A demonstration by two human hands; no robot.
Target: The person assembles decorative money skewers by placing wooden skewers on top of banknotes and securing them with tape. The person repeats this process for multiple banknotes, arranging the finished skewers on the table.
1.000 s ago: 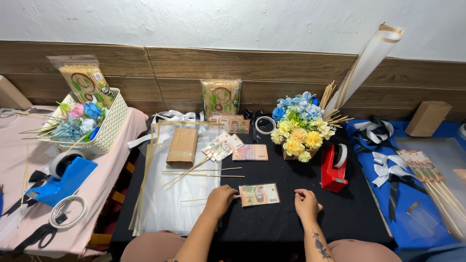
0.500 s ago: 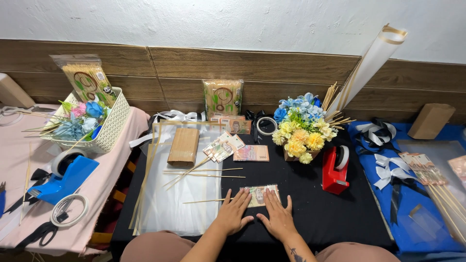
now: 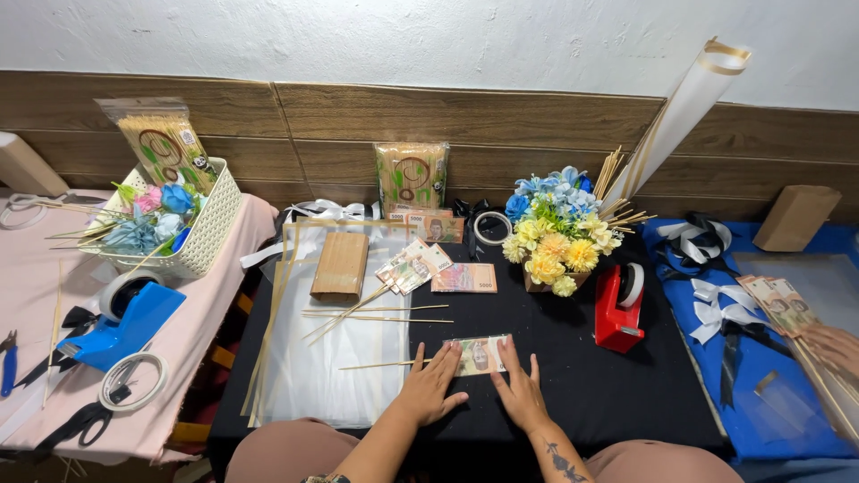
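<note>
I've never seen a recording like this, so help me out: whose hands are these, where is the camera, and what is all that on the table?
The camera sits on a person's head and looks down, so the two bare hands are the wearer's own. The left hand and right hand lie flat on a black table, fingers pressing a banknote; nothing is lifted. A thin stick lies beside it. Further back are more notes, a bouquet, a red tape dispenser and a clear sheet. The hand at the far right edge is someone else's.

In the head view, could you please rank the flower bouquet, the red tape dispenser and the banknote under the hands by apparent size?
1. Flower bouquet
2. Red tape dispenser
3. Banknote, partly covered by both hands, so its rank is unsure.
</note>
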